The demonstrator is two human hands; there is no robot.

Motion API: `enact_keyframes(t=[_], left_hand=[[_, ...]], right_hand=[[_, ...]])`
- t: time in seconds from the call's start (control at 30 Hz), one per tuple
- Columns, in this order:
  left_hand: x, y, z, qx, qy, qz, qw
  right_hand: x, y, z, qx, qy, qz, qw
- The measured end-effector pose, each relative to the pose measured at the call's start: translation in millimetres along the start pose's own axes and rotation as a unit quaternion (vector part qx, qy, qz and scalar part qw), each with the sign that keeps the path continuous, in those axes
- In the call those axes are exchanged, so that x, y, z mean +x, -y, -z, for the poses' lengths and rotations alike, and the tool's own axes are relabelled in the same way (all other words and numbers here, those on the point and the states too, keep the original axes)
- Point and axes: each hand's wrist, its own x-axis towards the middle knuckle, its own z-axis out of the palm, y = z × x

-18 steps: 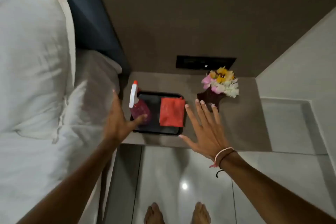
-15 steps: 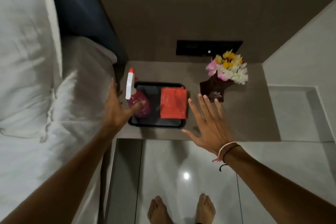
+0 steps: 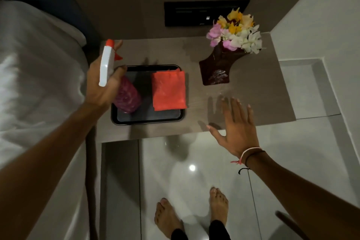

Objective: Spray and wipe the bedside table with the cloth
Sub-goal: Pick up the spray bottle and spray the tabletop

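My left hand point(image 3: 101, 85) is wrapped around the neck of a spray bottle point(image 3: 127, 98) with a white and red trigger head and pink liquid, over the left side of a black tray point(image 3: 148, 120). A folded red cloth point(image 3: 168, 88) lies flat in the tray's right half. The tray rests on the grey-brown bedside table point(image 3: 253, 91). My right hand point(image 3: 236, 124) hovers flat with fingers spread above the table's front edge, right of the tray, holding nothing.
A dark vase point(image 3: 219, 68) of pink, white and yellow flowers stands at the table's back right. A black wall panel point(image 3: 187, 13) sits behind it. The white bed point(image 3: 39, 76) borders the table on the left. My bare feet stand on glossy floor tiles point(image 3: 194, 171).
My left hand has closed on the spray bottle, which now looks raised and tilted over the tray. My right hand stays open near the table's front edge. The view has come closer.
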Motion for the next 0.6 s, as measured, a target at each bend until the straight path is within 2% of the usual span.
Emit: enact_keyframes(t=[0.17,0.3,0.43,0.6], left_hand=[[-43,-48,-6,0.024,0.014,-0.081,0.996],[-94,-82,-33,0.007,0.067,-0.088,0.994],[-128,-95,-86,-0.033,0.127,-0.03,0.991],[-151,-86,-149,-0.064,0.076,0.053,0.994]], right_hand=[[-16,-31,8,0.009,-0.014,-0.064,0.998],[-21,-51,23,-0.008,-0.01,-0.098,0.995],[-16,-71,38,-0.04,-0.022,-0.072,0.996],[-9,-102,52,-0.108,-0.04,-0.008,0.993]])
